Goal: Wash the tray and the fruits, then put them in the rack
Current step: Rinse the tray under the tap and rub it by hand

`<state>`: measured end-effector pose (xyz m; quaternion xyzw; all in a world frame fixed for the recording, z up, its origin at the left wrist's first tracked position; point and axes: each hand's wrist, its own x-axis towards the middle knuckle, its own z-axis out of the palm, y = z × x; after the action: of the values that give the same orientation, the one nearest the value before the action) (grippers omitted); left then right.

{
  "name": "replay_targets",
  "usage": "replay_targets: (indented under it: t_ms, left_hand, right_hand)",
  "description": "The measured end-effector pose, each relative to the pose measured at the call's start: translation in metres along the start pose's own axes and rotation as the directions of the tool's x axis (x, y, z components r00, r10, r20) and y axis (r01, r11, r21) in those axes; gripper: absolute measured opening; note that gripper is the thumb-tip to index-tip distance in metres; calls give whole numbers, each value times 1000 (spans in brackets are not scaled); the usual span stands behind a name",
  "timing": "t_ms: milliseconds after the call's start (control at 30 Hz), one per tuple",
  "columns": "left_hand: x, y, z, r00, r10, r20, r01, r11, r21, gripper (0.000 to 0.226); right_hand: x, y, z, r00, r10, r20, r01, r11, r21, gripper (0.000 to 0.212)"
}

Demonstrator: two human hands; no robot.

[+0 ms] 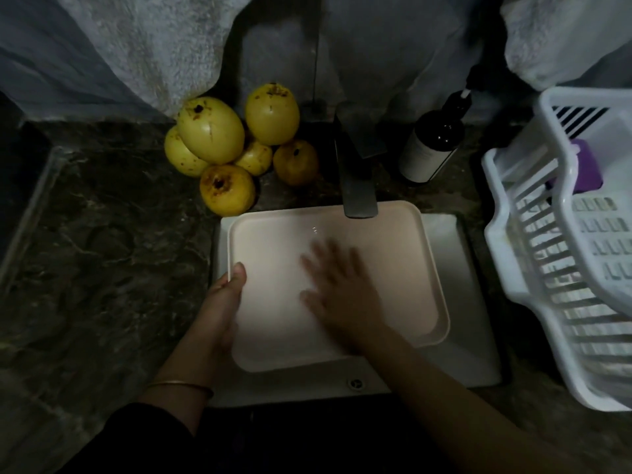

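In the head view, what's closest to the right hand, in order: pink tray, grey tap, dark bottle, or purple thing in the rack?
1. Pale pink plastic tray, under the right hand.
2. Grey metal tap spout, just behind.
3. Dark pump bottle, back right.
4. Purple block in the white slatted rack, far right.

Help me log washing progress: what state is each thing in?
Tray, in the sink under the tap.
Left hand, gripping the tray's left rim.
Right hand, flat on the tray, blurred.
Fruits, piled on the counter, spotted.
Tap, flow cannot be told.
Rack, no tray or fruit inside.
Bottle, upright beside the tap.
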<state>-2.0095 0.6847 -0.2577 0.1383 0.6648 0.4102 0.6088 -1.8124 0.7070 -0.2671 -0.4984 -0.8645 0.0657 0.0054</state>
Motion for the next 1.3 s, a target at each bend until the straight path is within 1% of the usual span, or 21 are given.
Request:
replay_targets:
  t_ms: [67, 133, 200, 233, 267, 367, 433, 467, 500, 600, 700, 767, 833, 900, 933, 1000, 1033, 1067, 1133, 1200, 1300]
  left_hand:
    - [1, 0, -4, 1000, 1, -15, -1, 1000, 18, 36]
    - [2, -2, -7, 1000, -10, -11, 10, 999, 40, 39]
    - [3, -2, -5, 1000, -11, 10, 10, 998, 54, 39]
    - [3, -2, -4, 1000, -1, 19, 0, 999, 55, 35]
    - [4, -2, -1, 1000, 5, 27, -7, 998, 55, 32]
    - [3, 2, 4, 998, 8, 65, -12, 998, 63, 37]
    - [5, 4, 3, 997, -1, 81, -3, 999, 49, 39]
    - [6, 3, 2, 997, -12, 70, 8, 999, 50, 36]
    - [5, 4, 2, 998, -21, 54, 18, 998, 56, 35]
    - [5, 1, 3, 999, -17, 28, 14, 996, 84, 38]
    - [1, 0, 7, 1000, -11, -8, 12, 997, 73, 42]
    - [0, -1, 12, 1000, -9, -14, 10, 999, 51, 46]
    - [-5, -1, 20, 1000, 5, -14, -4, 998, 64, 42]
    - [-11, -1, 28, 1000, 26, -8, -25, 999, 45, 33]
    - [-15, -3, 30, 1000, 29, 3, -29, 999, 21, 32]
    - [-23, -2, 31, 998, 49, 25, -49, 999, 3, 39]
    - [-26, -1, 30, 998, 44, 35, -45, 999, 4, 43]
    - [-30, -2, 30, 999, 38, 36, -38, 999, -5, 45]
    - [-31, -3, 29, 999, 41, -2, -41, 999, 8, 43]
    - [-35, -3, 30, 998, 26, -48, -23, 998, 56, 44]
    - [-36, -5, 30, 996, 22, -85, -14, 995, 98, 50]
  right_hand:
    - [1, 24, 1, 958, 286, -11, -285, 958, 33, 69]
    - [8, 37, -5, 848, 527, 51, -529, 845, 72, 72]
    - [19, 29, -7, 783, 620, 56, -622, 781, 61, 73]
    - [24, 16, -5, 797, 601, 48, -603, 796, 56, 74]
    - [28, 0, -3, 840, 541, 38, -542, 838, 67, 76]
    - [27, -49, 2, 985, 169, 32, -171, 979, 111, 74]
    - [18, -54, 4, 994, -100, 36, 100, 995, 21, 66]
    - [14, -45, 6, 987, -154, 36, 155, 987, -27, 63]
    - [11, -34, 8, 991, -132, 34, 133, 990, -36, 62]
    - [4, 9, 10, 983, 182, 8, -182, 983, -2, 69]
    - [8, 44, 4, 859, 510, 41, -512, 858, 49, 77]
    - [15, 44, -1, 804, 593, 53, -595, 801, 63, 74]
    - [21, 22, -4, 858, 509, 62, -512, 857, 59, 70]
    - [22, -8, -5, 962, 267, 54, -271, 958, 93, 74]
    - [18, -21, -5, 991, 122, 56, -127, 986, 105, 75]
    - [4, -29, -4, 988, -153, 34, 151, 986, 76, 67]
    - [-3, -25, -2, 972, -234, 23, 233, 971, 49, 62]
    - [-9, -15, -1, 968, -252, 9, 251, 967, 37, 59]
    - [-16, 10, -1, 995, -101, -13, 102, 992, 69, 58]
    - [-19, 36, -2, 987, 155, -28, -153, 985, 81, 60]
    - [-12, 66, -9, 854, 517, 58, -520, 852, 64, 62]
